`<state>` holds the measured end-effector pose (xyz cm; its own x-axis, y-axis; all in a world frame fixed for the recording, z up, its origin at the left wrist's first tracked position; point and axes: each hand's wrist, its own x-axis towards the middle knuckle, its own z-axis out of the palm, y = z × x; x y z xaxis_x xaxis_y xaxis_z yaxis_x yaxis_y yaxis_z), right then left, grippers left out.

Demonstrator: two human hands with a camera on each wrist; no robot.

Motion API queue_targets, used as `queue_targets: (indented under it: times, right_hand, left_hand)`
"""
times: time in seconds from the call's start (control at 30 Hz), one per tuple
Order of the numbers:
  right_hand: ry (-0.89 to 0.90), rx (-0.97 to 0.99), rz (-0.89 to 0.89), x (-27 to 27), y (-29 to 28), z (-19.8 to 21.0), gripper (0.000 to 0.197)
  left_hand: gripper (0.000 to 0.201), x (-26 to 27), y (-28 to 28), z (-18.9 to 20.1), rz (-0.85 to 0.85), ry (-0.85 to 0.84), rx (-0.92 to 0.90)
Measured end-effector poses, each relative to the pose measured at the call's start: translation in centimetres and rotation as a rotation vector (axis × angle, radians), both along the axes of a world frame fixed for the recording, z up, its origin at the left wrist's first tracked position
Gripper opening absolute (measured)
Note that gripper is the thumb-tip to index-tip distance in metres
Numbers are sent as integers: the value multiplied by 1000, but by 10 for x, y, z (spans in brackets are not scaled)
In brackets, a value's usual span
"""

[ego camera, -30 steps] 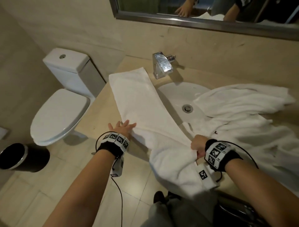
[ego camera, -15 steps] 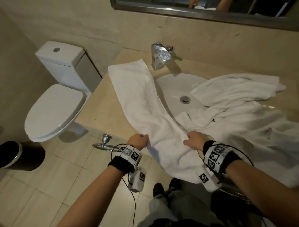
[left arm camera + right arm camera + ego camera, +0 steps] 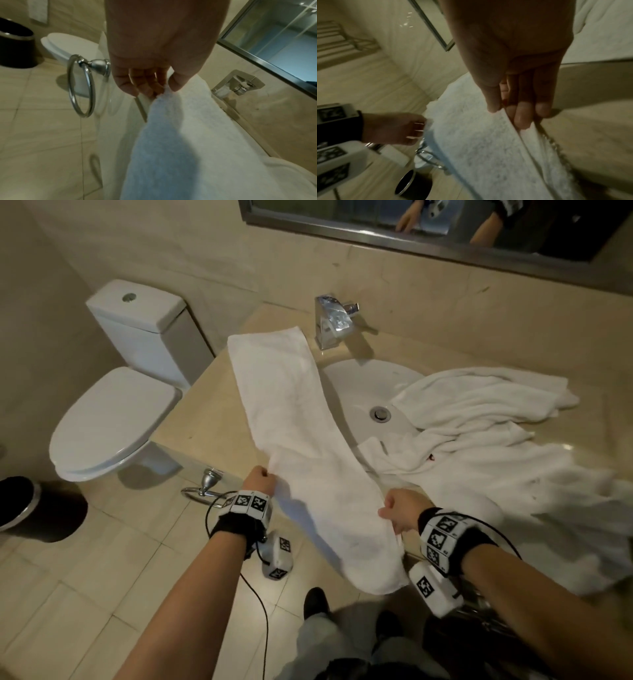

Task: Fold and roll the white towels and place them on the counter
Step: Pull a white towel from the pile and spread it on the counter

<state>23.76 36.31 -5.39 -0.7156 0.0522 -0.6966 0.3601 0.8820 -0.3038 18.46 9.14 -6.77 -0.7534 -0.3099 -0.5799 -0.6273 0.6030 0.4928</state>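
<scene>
A long white towel (image 3: 291, 412), folded into a narrow strip, lies from near the faucet across the beige counter (image 3: 205, 412) and hangs over its front edge. My left hand (image 3: 260, 479) pinches the strip's left edge (image 3: 164, 92) at the counter front. On the opposite edge, my right hand (image 3: 394, 508) pinches the towel (image 3: 479, 132) between thumb and fingers. The towel's loose end droops below both hands toward the floor. More white towels (image 3: 496, 440) lie rumpled on the right, spilling partly into the sink.
A white sink basin (image 3: 363, 385) with a chrome faucet (image 3: 332, 321) sits mid-counter. A toilet (image 3: 113, 412) and a black bin (image 3: 20, 508) stand left. A chrome towel ring (image 3: 80, 86) hangs on the counter front. A mirror (image 3: 445, 220) runs above.
My left hand went from lying flat on the towel to pinching its left edge at the counter front. My right hand shifted its hold along the right edge.
</scene>
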Motion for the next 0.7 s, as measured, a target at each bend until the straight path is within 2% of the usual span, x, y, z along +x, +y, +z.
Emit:
queue_targets:
  times: [0.07,0.17,0.3,0.33,0.37,0.43,0.57,0.63,0.7]
  right_hand:
    - [37,9,56,5,-4,0,14]
    - [55,43,156,11,-4,3,19]
    - [25,5,180,10,4,-6,16]
    - [14,-40,161,10,8,-8,18]
    - [3,-83,136,11,12,-8,21]
    - [7,-113,83,10,18,-10,32]
    - [84,-85,99,16,30,-18,35]
    - [101,-162,140,23,32,-21,31]
    - [137,-197,201,30,33,-22,25]
  left_hand:
    - [36,13,7,-4,12,-20,42]
    - [40,34,22,-10,114,-26,144]
    - [90,61,28,-29,395,13,439]
    - [89,69,32,-29,452,6,493]
    - [80,78,35,-31,487,-19,530]
    - [65,90,42,-29,455,-89,565]
    - [75,119,55,-40,277,-204,493]
    - [69,130,59,-43,298,-128,506]
    - [73,139,64,-41,363,-10,584]
